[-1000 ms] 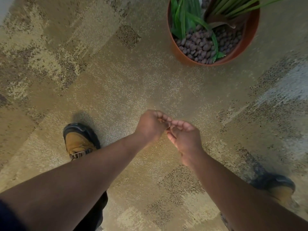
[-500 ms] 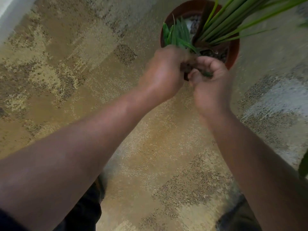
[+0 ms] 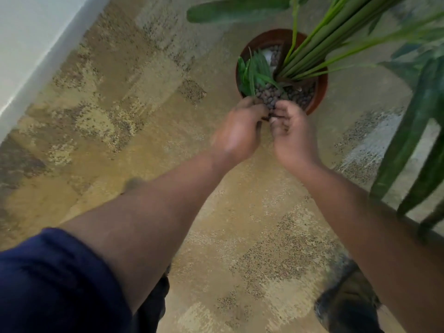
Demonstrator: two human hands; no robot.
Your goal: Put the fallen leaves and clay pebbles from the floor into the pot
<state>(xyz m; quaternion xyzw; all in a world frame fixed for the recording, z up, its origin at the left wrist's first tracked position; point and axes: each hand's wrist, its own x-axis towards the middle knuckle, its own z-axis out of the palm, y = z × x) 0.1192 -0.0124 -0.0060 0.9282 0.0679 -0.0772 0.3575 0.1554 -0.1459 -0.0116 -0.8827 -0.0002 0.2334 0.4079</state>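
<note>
Comparing this moment with the two earlier views, the carpet [image 3: 134, 131] near the feet shows no loose pebbles or leaves in either, and the person has moved closer to the pot [image 3: 322, 85], which stands upright on the floor with tall green stalks [image 3: 319, 44] rising from its centre. Both arms were low over bare carpet a second ago; half a second ago they were raised over the pot, and now both hands sit at its near rim. The left hand [image 3: 236, 133] is cupped with fingers curled together, back facing the camera, so its contents cannot be seen. The right hand [image 3: 292, 133] is cupped palm-up with fingers loosely apart, and a few dark clay pebbles [image 3: 283, 94] appear to pass between the fingertips into the bed already in the pot. Fallen leaves [image 3: 252, 73] lie on that bed at the left. Judged from this, the transfer is at the release stage; motion blur prevents confirming that both palms are empty.
</note>
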